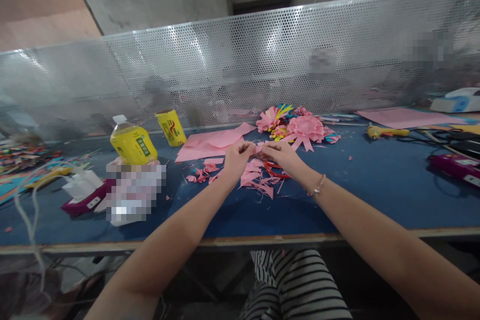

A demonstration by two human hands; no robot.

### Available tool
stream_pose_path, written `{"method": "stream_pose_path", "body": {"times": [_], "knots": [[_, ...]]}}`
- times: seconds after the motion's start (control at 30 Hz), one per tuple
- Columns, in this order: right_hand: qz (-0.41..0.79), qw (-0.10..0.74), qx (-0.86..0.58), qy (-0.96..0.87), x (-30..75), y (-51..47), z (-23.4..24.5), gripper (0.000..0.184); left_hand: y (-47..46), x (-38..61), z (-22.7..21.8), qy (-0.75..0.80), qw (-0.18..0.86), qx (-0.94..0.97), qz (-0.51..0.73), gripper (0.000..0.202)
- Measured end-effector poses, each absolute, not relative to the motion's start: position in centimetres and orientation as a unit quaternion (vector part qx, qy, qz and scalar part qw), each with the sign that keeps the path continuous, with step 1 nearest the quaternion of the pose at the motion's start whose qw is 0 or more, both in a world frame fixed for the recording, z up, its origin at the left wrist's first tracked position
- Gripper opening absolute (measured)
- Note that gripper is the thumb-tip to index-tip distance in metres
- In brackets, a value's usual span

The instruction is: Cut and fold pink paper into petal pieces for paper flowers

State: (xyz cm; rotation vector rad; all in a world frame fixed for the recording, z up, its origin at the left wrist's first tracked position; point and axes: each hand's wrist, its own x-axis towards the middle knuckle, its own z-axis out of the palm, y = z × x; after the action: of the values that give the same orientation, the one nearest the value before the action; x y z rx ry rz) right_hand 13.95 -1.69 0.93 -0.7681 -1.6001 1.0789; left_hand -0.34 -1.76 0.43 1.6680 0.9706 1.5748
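Observation:
My left hand (238, 156) and my right hand (279, 154) meet over the middle of the table, fingers closed in a pinch. Between the fingertips they share a small piece of pink paper (258, 148). Red-handled scissors (276, 170) lie under my right hand, their blades hidden. Pink paper scraps (255, 178) are scattered below both hands. Just behind the left hand lie larger pink paper sheets (210, 143). Paper flowers (305, 129), mostly pink with some yellow and blue, are heaped beyond the right hand.
To the left stand a bottle of yellow liquid (133, 142) and a yellow can (171, 128). A yellow glue gun (386, 132) with cables lies at right, near a purple box (455, 169). A perforated metal screen (210, 75) runs along the table's back.

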Motion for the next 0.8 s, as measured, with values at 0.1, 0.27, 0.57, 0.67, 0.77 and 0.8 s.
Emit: {"method": "stream_pose_path", "body": {"times": [0.1,0.27,0.57,0.67,0.77,0.8], "knots": [[0.381,0.493,-0.339,-0.705,14.15,-1.6,0.92,0.023,-1.97,-0.27,0.64,0.37,0.312,0.643,0.593,0.015],[0.35,0.489,-0.353,-0.716,14.32,-1.69,1.08,0.022,-2.22,-0.05,0.89,0.379,0.309,0.651,0.581,0.013],[0.49,0.509,-0.33,-0.626,14.08,-1.76,0.95,0.018,-1.53,-0.14,0.66,0.378,0.38,0.625,0.568,0.015],[0.518,0.506,-0.326,-0.608,14.09,-1.46,0.69,0.019,-1.36,-0.23,0.53,0.373,0.381,0.625,0.57,0.014],[0.512,0.5,-0.326,-0.617,14.12,-1.39,0.73,0.02,-1.35,-0.2,0.45,0.365,0.399,0.606,0.584,0.013],[0.504,0.499,-0.329,-0.624,14.13,-1.42,0.79,0.019,-1.39,-0.14,0.45,0.363,0.406,0.596,0.591,0.013]]}}
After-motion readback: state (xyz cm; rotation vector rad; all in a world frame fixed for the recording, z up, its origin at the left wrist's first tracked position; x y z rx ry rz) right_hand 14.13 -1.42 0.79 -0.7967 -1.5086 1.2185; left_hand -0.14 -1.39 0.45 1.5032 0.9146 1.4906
